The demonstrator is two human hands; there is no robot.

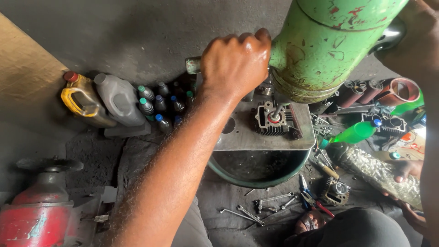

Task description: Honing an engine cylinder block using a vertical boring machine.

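Left hand (235, 64) clenched around handle (193, 65) of green press (327, 45). Right hand (414, 41) laid on press's far side, grip unclear. Finned cylinder head (273, 120) seated on grey plate (256, 137) beneath press. Spanners (256, 208) scattered on floor; oil bottles (157, 105) lined beside grey jug (120, 98).

Bare arms, no sleeves, beside the green press column

The left hand (235, 61) and its long forearm are uncovered from knuckles to upper arm: no glove, no ring, no watch or band at the wrist, and no sleeve in view. Fine curly hair runs along the outer edge of the forearm, and the arm has a slight sheen. A fold of grey cloth shows under the arm near the bottom edge, below the green press column (327, 45); whether it is the person's clothing cannot be told. To the right of that column only a bare part of the right hand (418, 43) and arm shows at the frame's edge, again with no glove or sleeve.
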